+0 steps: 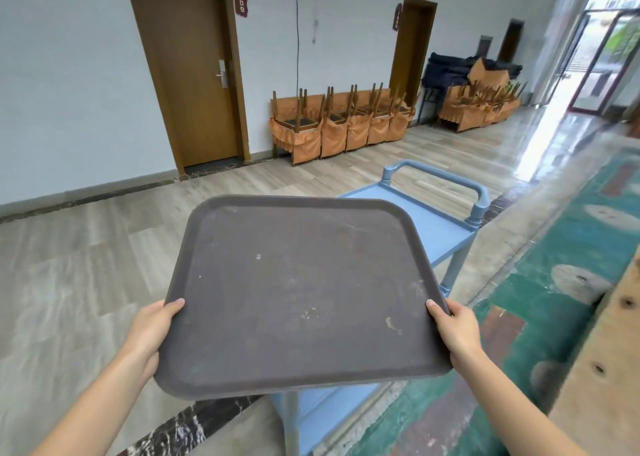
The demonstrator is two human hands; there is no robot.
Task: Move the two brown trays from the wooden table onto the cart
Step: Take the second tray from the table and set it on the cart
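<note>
A large brown tray fills the centre of the head view, held level in the air. My left hand grips its near left edge, thumb on top. My right hand grips its near right edge the same way. Under and beyond the tray stands a blue cart with a looped handle at its far end; the tray hides most of its top shelf. A corner of the wooden table shows at the right edge. No second tray is in sight.
Orange-covered chairs are stacked upside down along the far wall, with more further right. A brown door stands at the left. Pale wood-pattern floor spreads left of the cart; green patterned carpet lies to its right.
</note>
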